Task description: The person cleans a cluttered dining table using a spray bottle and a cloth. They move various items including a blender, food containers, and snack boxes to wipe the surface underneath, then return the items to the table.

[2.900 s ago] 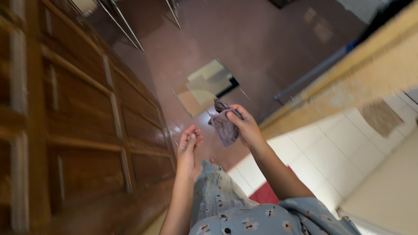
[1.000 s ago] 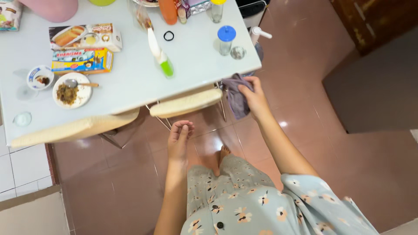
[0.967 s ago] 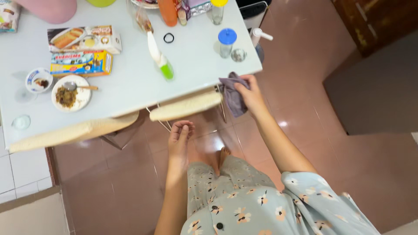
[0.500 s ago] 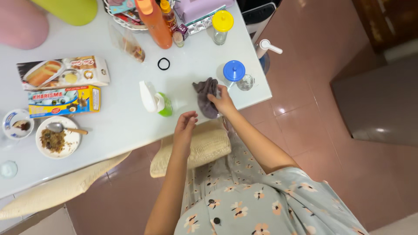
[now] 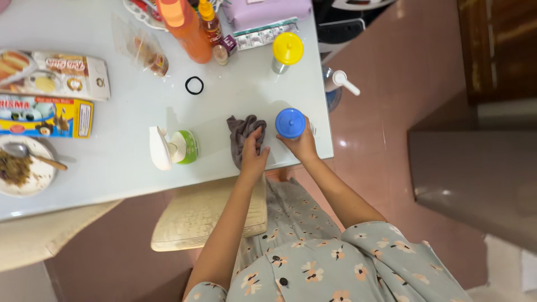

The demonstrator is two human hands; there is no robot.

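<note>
the left hand (image 5: 254, 156) lies flat on a grey cloth (image 5: 241, 134) and presses it down on the white table (image 5: 128, 168). the fingers are spread over the cloth, not curled round it, so the cloth stays bunched under the palm, close to the near edge of the table.

the right hand (image 5: 299, 144) is wrapped round a small jar with a blue lid (image 5: 290, 123). the jar sits just to the right of the cloth, near the table's corner. the hand grips it from the near side, and it looks like the jar is held out of the cloth's way, but i cannot tell if it is lifted or resting on the table.

to the left of the left hand lies a green and white spray bottle (image 5: 173, 148) on its side. past the hands, further up the table, sit a black hair tie (image 5: 194, 85), a jar with a yellow lid (image 5: 287, 51) and an orange bottle (image 5: 182, 28). far to the left are two food boxes (image 5: 50, 89) and a plate with a spoon (image 5: 22, 168). below the hands, a pale woven chair seat (image 5: 207, 215) is tucked under the table.
</note>
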